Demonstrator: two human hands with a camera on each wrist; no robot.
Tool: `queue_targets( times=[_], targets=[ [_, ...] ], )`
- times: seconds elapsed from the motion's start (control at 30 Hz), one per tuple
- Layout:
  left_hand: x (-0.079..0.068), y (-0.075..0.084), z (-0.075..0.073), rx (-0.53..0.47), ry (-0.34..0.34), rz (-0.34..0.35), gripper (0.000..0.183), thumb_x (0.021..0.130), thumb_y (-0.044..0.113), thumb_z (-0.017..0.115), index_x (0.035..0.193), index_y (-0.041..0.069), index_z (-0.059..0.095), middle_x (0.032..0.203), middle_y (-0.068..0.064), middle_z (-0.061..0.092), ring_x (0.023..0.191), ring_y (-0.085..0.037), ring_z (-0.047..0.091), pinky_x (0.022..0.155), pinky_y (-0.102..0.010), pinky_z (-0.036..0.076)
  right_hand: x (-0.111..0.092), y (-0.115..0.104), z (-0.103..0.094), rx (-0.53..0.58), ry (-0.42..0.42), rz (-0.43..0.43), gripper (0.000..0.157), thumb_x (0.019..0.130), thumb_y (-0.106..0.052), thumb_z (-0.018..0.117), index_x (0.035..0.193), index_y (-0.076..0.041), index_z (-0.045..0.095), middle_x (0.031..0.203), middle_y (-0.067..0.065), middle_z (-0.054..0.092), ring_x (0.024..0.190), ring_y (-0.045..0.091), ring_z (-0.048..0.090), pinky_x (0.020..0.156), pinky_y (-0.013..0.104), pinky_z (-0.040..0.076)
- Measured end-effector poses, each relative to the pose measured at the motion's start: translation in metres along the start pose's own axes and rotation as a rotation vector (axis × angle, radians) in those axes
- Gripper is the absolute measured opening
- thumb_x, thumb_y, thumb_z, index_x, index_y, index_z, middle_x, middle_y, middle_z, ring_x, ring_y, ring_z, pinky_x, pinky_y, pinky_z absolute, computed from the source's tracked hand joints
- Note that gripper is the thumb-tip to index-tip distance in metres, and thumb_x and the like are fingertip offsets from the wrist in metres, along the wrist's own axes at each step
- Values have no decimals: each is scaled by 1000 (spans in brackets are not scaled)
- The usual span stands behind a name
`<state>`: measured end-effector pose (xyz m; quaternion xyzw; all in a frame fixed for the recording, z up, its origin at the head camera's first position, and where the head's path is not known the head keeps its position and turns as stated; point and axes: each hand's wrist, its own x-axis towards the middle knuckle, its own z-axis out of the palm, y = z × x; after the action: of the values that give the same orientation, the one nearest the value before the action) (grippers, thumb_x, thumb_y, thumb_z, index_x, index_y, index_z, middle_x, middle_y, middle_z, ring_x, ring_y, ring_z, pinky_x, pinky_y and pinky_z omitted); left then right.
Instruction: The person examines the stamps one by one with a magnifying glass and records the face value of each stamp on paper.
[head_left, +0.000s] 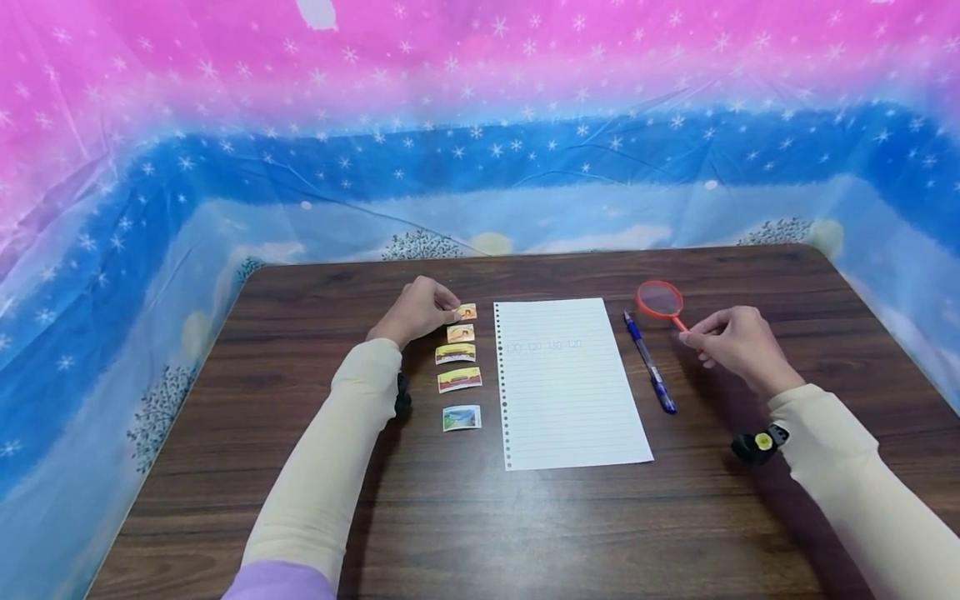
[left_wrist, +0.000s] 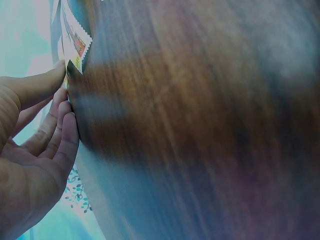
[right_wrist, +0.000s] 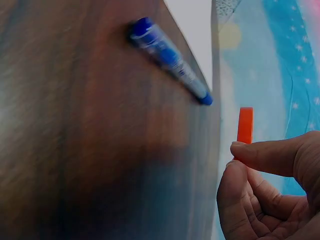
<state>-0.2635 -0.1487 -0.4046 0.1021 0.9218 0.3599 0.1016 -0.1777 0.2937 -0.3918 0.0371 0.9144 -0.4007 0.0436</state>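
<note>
My left hand (head_left: 420, 312) is at the top of a column of postage stamps, its thumb and fingers pinching the edge of the farthest stamp (head_left: 468, 312). In the left wrist view this stamp's toothed edge (left_wrist: 82, 45) stands out past the thumb. Below it in the column lie another orange-yellow stamp (head_left: 461, 334), two yellow-and-red stamps showing buildings, and a landscape stamp (head_left: 461, 417). My right hand (head_left: 738, 340) pinches the handle of a red magnifying glass (head_left: 678, 323) between thumb and fingers. Its lens points away to the far left, beyond the pen.
A sheet of lined paper (head_left: 573, 417) with handwritten numbers lies mid-table, its punched edge beside the stamps. Between paper and right hand lies a blue pen (head_left: 649, 362). The dark wooden table (head_left: 600, 525) meets a patterned cloth (head_left: 480, 158) behind its far edge.
</note>
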Motion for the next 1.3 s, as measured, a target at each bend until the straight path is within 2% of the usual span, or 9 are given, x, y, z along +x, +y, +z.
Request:
queue_targets(
  times=[0.23,0.47,1.0,1.3],
  targets=[
    [0,0,0,10,7,13,21,97,10,69,116,1,74,110,-12,68,100,-26,64,90,-43,54,-6,17,0,-5,-13,35,26,96,-14,68,101,11,70,82,13,71,65,16,66,61,31,59],
    [0,-1,1,17,14,16,20,97,11,69,115,1,74,110,-13,68,99,-26,63,89,-42,53,-7,28,4,0,-13,34,24,95,-12,69,100,11,71,83,12,71,64,16,66,59,30,59],
    [-1,-3,2,21,13,23,20,98,11,69,115,2,74,109,-12,68,99,-26,63,89,-42,53,-10,31,8,-1,-26,39,27,94,-15,73,100,12,70,79,9,69,62,16,66,58,30,58],
    [-5,-2,-2,17,-6,53,20,99,11,67,116,1,73,112,-13,69,104,-27,64,91,-43,53,-12,32,6,-28,-11,20,28,94,-16,73,98,11,71,76,8,69,62,17,67,58,30,58]
  ],
)
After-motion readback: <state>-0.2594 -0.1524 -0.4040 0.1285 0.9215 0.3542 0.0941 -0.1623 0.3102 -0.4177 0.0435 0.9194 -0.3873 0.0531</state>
